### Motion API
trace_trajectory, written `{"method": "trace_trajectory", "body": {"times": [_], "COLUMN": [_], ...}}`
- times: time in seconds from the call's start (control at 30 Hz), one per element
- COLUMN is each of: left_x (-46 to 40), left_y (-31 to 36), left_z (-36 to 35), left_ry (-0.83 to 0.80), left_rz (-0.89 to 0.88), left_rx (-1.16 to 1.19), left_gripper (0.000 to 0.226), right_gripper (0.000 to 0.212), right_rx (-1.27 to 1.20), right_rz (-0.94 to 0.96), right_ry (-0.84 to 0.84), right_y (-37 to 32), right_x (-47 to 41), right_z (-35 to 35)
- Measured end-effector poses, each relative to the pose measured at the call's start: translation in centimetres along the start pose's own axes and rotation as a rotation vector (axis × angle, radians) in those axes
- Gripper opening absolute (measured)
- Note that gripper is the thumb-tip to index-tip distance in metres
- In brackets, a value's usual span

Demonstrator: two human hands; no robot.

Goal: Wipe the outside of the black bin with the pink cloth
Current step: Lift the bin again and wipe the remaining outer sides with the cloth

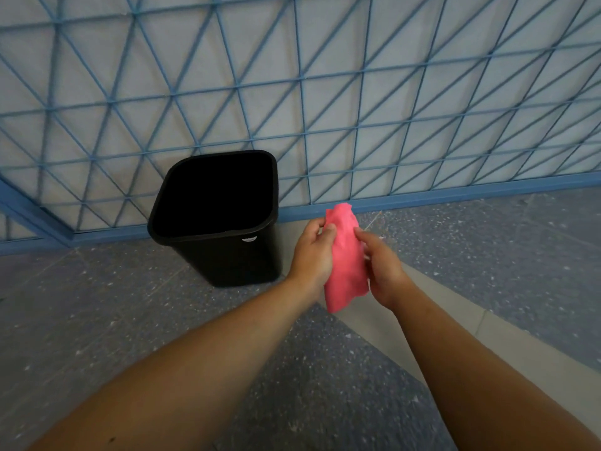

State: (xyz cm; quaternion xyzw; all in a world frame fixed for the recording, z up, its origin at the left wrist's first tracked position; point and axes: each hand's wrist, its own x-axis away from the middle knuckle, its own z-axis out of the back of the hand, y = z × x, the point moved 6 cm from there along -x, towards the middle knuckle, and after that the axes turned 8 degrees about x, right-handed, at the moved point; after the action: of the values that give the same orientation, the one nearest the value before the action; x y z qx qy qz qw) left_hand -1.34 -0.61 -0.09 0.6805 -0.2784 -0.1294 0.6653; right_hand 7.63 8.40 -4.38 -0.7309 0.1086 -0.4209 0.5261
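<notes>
Down on the speckled floor (97, 320), at ten o'clock from the hands, the bin (234, 255) stood upright against the blue grid wall (357, 92). Left hand (312, 255) and right hand (383, 271) both pinched the cloth (344, 265), bunched between them. Wiping one-handed could tip or slide the bin, as it looked light. It was glossy black with a small white mark near the rim.
</notes>
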Motion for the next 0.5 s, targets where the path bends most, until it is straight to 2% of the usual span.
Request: {"method": "trace_trajectory", "body": {"times": [0.1, 0.17, 0.33, 0.4, 0.5], "left_x": [-0.9, -1.9, -5.7, -7.4, -9.9], "left_y": [-0.9, -1.5, -3.5, -5.0, -7.2], "left_z": [-0.5, -0.7, -0.2, 0.1, 0.5], "left_ry": [-0.053, -0.076, 0.031, 0.077, 0.101], "left_rz": [0.065, 0.082, 0.022, 0.042, 0.065], "left_rx": [0.103, 0.115, -0.114, -0.198, -0.276], "left_gripper": [0.015, 0.016, 0.010, 0.015, 0.021], "right_gripper": [0.046, 0.046, 0.036, 0.030, 0.034], "right_rx": [-0.120, -0.112, 0.086, 0.203, 0.411], "right_rz": [-0.073, -0.036, 0.066, 0.107, 0.168], "right_ry": [-0.136, -0.125, 0.062, 0.116, 0.203], "right_y": [1.4, 1.5, 1.1, 0.8, 0.7], "right_x": [-0.9, -2.4, -6.0, -7.0, -8.9], "right_z": [0.4, 1.5, 4.2, 4.3, 3.9]}}
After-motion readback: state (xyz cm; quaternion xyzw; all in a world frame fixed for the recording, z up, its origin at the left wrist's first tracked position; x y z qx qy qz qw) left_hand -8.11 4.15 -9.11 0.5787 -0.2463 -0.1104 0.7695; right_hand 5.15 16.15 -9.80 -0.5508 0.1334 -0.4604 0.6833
